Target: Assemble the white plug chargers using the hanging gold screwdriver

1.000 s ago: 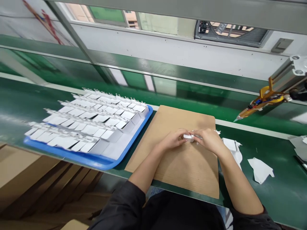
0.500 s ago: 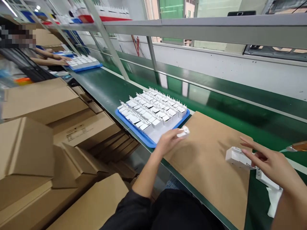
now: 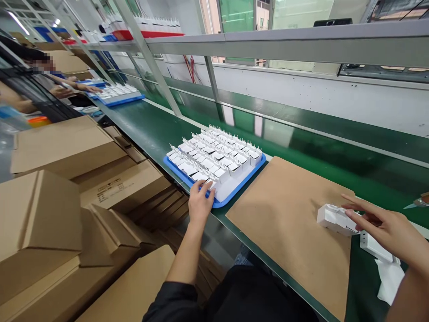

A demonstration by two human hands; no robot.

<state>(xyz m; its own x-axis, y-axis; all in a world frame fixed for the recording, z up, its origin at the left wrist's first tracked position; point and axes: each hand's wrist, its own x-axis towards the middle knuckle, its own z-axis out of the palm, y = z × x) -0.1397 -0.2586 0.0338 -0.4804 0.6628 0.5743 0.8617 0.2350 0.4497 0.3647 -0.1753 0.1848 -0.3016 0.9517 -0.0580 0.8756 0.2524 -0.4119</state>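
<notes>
My left hand (image 3: 200,200) is at the near corner of the blue tray (image 3: 234,190), its fingers curled round a small white charger part (image 3: 210,183) at the end of the front row. Rows of white charger parts (image 3: 214,154) stand upright in the tray. My right hand (image 3: 385,230) is at the right edge of the brown cardboard sheet (image 3: 288,223), with its fingers stretched out and their tips resting on a white plastic block (image 3: 331,218). Another white piece (image 3: 373,247) lies just under that hand.
The green conveyor belt (image 3: 301,147) runs from far left to right. Stacked cardboard boxes (image 3: 67,192) fill the floor on the left. A co-worker's hands (image 3: 69,91) work at a second blue tray (image 3: 117,95) farther up the line. White paper (image 3: 389,279) lies at the right.
My left hand has carried its white part from the cardboard's edge down to the tray's near corner. My right hand has stayed by the white block.
</notes>
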